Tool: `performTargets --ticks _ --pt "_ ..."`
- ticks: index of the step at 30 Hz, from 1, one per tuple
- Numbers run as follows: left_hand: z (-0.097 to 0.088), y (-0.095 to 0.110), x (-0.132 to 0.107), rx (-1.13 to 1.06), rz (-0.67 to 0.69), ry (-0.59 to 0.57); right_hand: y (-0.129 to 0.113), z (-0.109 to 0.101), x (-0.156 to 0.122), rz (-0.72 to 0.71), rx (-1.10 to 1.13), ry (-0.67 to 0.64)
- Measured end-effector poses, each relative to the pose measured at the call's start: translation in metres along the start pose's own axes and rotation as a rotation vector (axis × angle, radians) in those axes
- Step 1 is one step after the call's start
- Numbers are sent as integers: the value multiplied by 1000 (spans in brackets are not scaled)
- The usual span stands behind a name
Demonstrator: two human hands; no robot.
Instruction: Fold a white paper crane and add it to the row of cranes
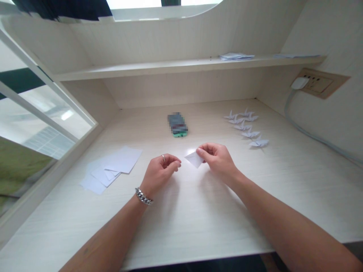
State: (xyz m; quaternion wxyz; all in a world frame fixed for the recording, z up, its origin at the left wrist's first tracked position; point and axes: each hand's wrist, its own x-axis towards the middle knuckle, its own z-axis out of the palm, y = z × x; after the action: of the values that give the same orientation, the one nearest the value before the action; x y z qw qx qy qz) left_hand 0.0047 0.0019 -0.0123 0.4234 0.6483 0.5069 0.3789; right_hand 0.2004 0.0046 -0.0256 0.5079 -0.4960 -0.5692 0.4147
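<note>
My right hand [217, 158] pinches a small folded piece of white paper [194, 159] between thumb and fingers, just above the pale wooden desk [181, 219]. My left hand [160, 172], with a ring and a metal bracelet, is loosely curled a little to the left of the paper, its fingertips close together and not touching the paper. Several loose white sheets [112, 168] lie on the desk to the left. A row of several folded paper cranes [246, 126] sits at the far right.
A phone in a green case [177, 124] lies at the back middle of the desk. A shelf [184, 66] above holds more papers [236, 56]. A wall socket with a plug and cable [300, 83] is at the right; a window frame [42, 113] at the left.
</note>
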Motion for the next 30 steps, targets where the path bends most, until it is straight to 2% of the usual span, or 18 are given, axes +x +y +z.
performTargets --ticks 6,10,15,21,26,30 --pt "8 1 -1 -96 -18 20 2 13 -6 -10 33 -42" --pt "7 -3 1 -159 -38 85 -1 14 -7 -35 -76 -129" --pt "9 -5 0 -183 -20 11 -8 13 -10 -86 -201 -273" --pt "6 -5 2 -275 -70 59 -2 12 -8 46 -93 -331" --pt "0 -6 5 -345 -94 109 2 7 -6 90 -75 -374" --pt "-2 -4 5 -336 -89 129 1 9 -6 111 -23 -340"
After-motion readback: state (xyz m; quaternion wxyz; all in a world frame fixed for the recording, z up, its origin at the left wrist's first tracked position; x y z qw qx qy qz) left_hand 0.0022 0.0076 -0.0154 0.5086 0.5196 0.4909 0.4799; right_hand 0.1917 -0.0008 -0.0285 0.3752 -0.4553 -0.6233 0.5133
